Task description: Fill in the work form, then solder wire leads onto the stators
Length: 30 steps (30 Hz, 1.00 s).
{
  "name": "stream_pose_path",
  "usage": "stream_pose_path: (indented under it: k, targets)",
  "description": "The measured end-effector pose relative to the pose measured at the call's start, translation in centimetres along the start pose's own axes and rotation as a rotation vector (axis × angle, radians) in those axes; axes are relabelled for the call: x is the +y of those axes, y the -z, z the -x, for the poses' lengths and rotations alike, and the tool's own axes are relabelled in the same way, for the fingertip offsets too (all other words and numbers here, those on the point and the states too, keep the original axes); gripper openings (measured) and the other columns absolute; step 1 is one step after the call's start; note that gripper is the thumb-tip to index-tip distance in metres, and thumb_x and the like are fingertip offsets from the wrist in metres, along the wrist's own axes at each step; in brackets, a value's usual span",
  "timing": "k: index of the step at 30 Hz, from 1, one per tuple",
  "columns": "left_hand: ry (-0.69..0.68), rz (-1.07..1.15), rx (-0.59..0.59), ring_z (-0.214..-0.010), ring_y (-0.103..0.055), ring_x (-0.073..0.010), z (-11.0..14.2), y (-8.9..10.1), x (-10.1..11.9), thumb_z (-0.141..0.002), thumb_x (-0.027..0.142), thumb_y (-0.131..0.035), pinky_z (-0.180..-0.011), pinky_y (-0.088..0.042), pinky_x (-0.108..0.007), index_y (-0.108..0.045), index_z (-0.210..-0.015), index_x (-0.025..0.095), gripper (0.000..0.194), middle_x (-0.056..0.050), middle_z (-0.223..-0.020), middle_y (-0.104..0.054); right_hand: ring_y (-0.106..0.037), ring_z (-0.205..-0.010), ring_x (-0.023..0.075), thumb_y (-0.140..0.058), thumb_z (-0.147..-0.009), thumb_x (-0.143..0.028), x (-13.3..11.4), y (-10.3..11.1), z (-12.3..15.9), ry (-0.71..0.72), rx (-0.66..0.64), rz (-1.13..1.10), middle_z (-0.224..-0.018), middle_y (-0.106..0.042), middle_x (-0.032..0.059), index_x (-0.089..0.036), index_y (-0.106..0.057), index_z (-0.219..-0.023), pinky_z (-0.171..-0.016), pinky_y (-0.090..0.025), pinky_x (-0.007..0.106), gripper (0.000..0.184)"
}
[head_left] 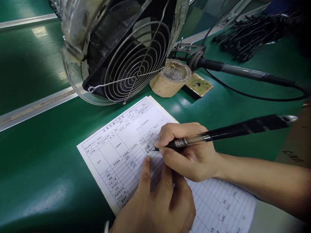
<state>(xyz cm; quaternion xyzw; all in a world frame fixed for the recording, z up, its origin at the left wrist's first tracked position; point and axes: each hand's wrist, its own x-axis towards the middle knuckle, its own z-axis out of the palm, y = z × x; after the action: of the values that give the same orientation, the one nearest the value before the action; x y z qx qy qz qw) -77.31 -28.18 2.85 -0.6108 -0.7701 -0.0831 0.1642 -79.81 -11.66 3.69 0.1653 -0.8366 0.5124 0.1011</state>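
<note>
A white printed form sheet [114,152] with a ruled table lies on the green work surface [43,168]. My right hand [187,152] grips a black pen [233,131], its tip touching a cell in the middle of the sheet, next to handwritten entries. My left hand [157,204] rests flat on the sheet's lower part, two fingers stretched toward the pen tip, pressing the paper down.
A black fan with a wire guard [128,55] stands just behind the sheet. To its right are a round tan pot [170,79], a sponge tray [199,84] and a soldering iron in its holder [218,66] with a cable. Black cables [252,35] lie at the back right. A cardboard box [296,142] is at right.
</note>
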Motion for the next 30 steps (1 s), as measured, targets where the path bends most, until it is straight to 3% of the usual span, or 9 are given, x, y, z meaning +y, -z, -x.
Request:
stream_pose_path:
  k: [7,11,17,24,30]
  targets:
    - [-0.002,-0.009,0.007,-0.102,-0.064,-0.029,0.2,0.0,0.1,-0.092,0.027,-0.047,-0.082,-0.06,-0.046,-0.068,-0.108,0.017,0.028,-0.002,-0.108,-0.069,-0.042,-0.043,0.0073,-0.049,-0.066,-0.005,0.0,-0.1,0.2,-0.033,0.036,-0.042,-0.054,-0.052,-0.0027,-0.019,-0.052,-0.067,-0.039,-0.033,0.022,0.014]
    - [-0.021,-0.017,0.0,-0.104,-0.063,-0.03,0.1,0.1,0.0,-0.092,0.029,-0.046,-0.082,-0.058,-0.049,-0.067,-0.108,0.016,0.03,-0.005,-0.11,-0.068,-0.051,-0.049,0.0116,-0.051,-0.069,-0.008,0.2,0.6,0.0,-0.125,0.078,-0.133,-0.052,-0.052,-0.0016,-0.02,-0.053,-0.066,-0.041,-0.037,0.023,0.012]
    - [-0.036,-0.033,-0.02,-0.104,-0.061,-0.0291,0.2,-0.1,0.0,-0.094,0.033,-0.045,-0.083,-0.053,-0.048,-0.066,-0.109,0.016,0.031,-0.006,-0.109,-0.067,-0.05,-0.047,0.0095,-0.053,-0.069,-0.01,0.8,2.1,-0.8,-0.249,0.03,-0.219,-0.055,-0.057,-0.0015,-0.017,-0.057,-0.066,-0.042,-0.038,0.021,0.009]
    - [-0.051,-0.087,-0.022,-0.104,-0.062,-0.0265,0.4,-0.3,0.1,-0.096,0.036,-0.045,-0.086,-0.052,-0.044,-0.065,-0.113,0.017,0.033,-0.004,-0.112,-0.066,-0.051,-0.048,0.011,-0.053,-0.068,-0.012,1.2,2.4,-0.5,-0.145,0.064,-0.052,-0.054,-0.056,-0.0004,-0.017,-0.056,-0.064,-0.04,-0.036,0.021,0.007]
    - [-0.065,-0.063,-0.04,-0.104,-0.063,-0.0274,0.3,-0.1,-0.1,-0.097,0.036,-0.04,-0.085,-0.053,-0.045,-0.066,-0.112,0.017,0.035,-0.003,-0.111,-0.068,-0.044,-0.044,0.0079,-0.048,-0.066,-0.009,1.5,2.0,-0.4,-0.052,-0.018,0.006,-0.053,-0.053,-0.0023,-0.018,-0.053,-0.066,-0.04,-0.035,0.02,0.011]
